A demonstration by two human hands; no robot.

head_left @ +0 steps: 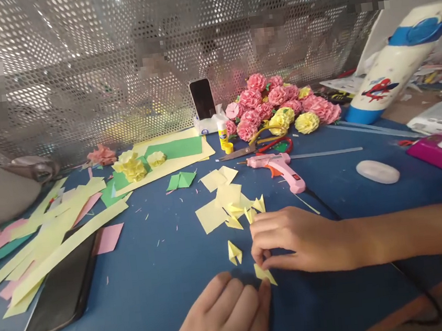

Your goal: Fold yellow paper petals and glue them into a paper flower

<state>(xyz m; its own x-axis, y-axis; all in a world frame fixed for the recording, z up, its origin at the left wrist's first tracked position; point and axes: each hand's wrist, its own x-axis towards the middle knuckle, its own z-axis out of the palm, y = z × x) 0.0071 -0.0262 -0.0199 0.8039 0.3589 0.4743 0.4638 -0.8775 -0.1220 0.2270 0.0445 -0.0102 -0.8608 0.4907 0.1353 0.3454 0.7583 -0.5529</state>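
Observation:
My right hand [292, 239] reaches in from the right and pinches a small folded yellow paper piece [264, 274] against the blue table [157, 277]. My left hand [224, 315] comes up from the bottom edge, its fingers lying close together with the tips touching the same piece. Another folded yellow piece [234, 252] lies just left of my right hand. Several yellow paper squares and folded bits [225, 202] lie beyond it.
A pink glue gun [278, 167], scissors [256, 148] and a glue stick [223, 133] lie behind the squares. Pink and yellow paper flowers [274, 107] pile at the back. A dark phone [62, 290] lies among paper strips [50, 231] on the left. A white bottle [388, 71] leans at right.

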